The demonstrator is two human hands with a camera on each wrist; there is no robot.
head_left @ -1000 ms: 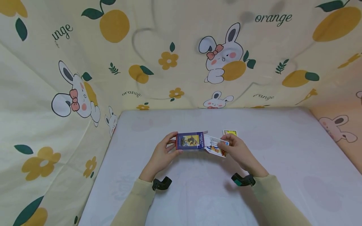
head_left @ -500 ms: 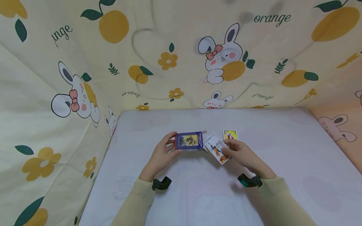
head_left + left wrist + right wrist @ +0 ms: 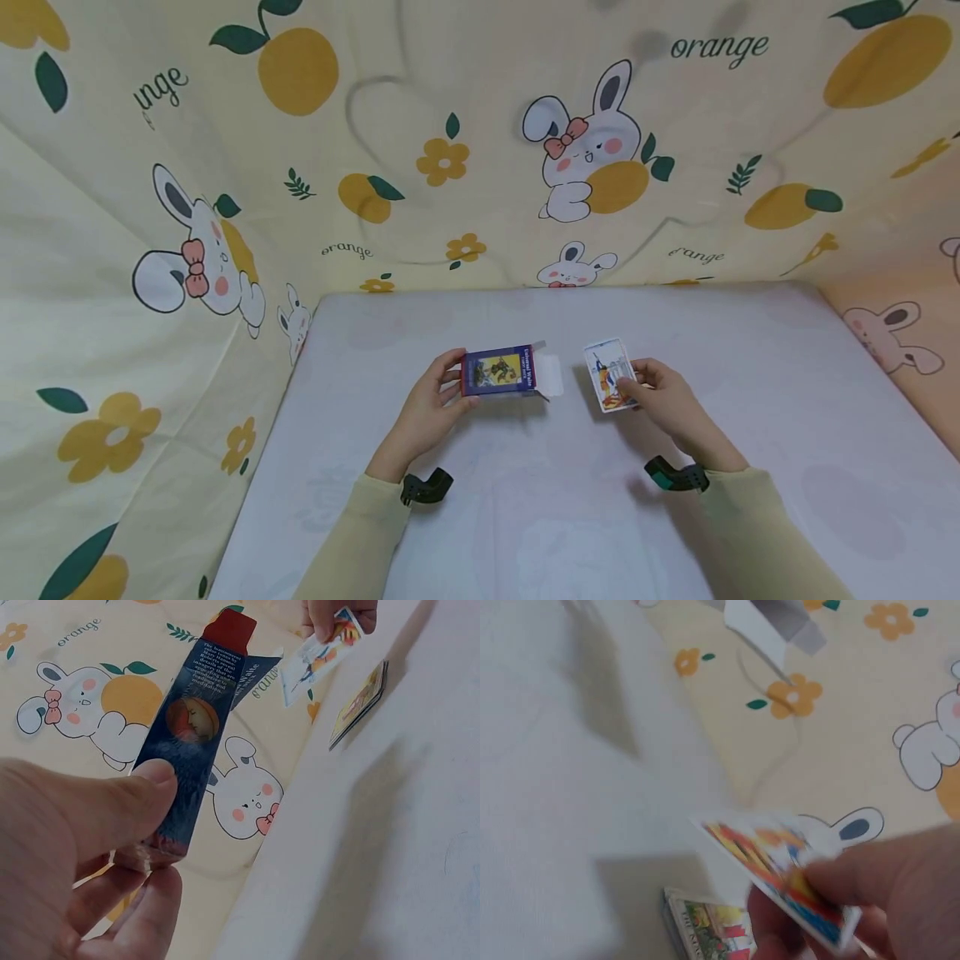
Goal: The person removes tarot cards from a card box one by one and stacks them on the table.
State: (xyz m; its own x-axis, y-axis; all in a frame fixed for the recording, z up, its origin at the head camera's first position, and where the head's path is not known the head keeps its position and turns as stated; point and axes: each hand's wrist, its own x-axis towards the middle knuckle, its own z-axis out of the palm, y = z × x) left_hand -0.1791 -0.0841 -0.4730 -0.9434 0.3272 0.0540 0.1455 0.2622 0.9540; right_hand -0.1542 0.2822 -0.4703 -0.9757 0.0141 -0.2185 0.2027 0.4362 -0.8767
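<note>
My left hand [image 3: 432,404] grips the left end of a dark blue card box [image 3: 498,372], thumb on its near side and fingers beneath. The box's flaps stand open at the right end; in the left wrist view its narrow side [image 3: 191,724] shows print and a round picture. My right hand [image 3: 670,404] pinches a picture card [image 3: 610,375] between thumb and fingers, apart from the box. Under that card, a small stack of cards [image 3: 705,930] lies on the table, seen in both wrist views; the held card hides it in the head view.
The white-covered table [image 3: 525,517] ends at a cloth backdrop [image 3: 495,125] printed with rabbits and oranges. This cloth also rises along the left and right sides. Dark bands [image 3: 427,487] sit on both wrists.
The right hand has drawn the card out of the box's open end and carried it right, over the stack of cards. The left hand and box have stayed nearly still.
</note>
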